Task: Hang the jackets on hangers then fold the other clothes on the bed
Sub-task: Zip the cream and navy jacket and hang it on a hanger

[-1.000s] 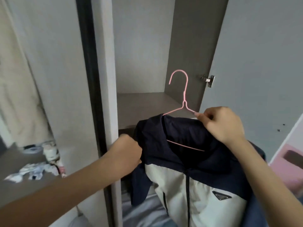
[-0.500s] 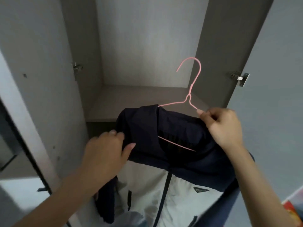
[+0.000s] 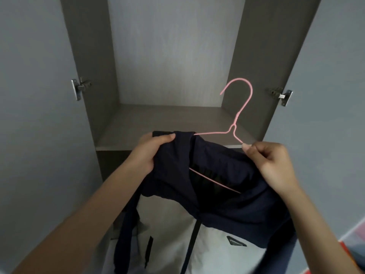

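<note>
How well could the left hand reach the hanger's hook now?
Probably yes: the hook stands bare above the jacket, with nothing between it and the left hand. That hand grips the jacket's shoulder, though, so it must let go first.

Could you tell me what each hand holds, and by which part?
The left hand grips the jacket by a shoulder; the right hand pinches the pink hanger by its sloping arm.

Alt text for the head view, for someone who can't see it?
A navy-and-white jacket on a pink wire hanger is held before an open grey wardrobe. The left hand grips its shoulder; the right hand pinches the hanger's arm.
</note>
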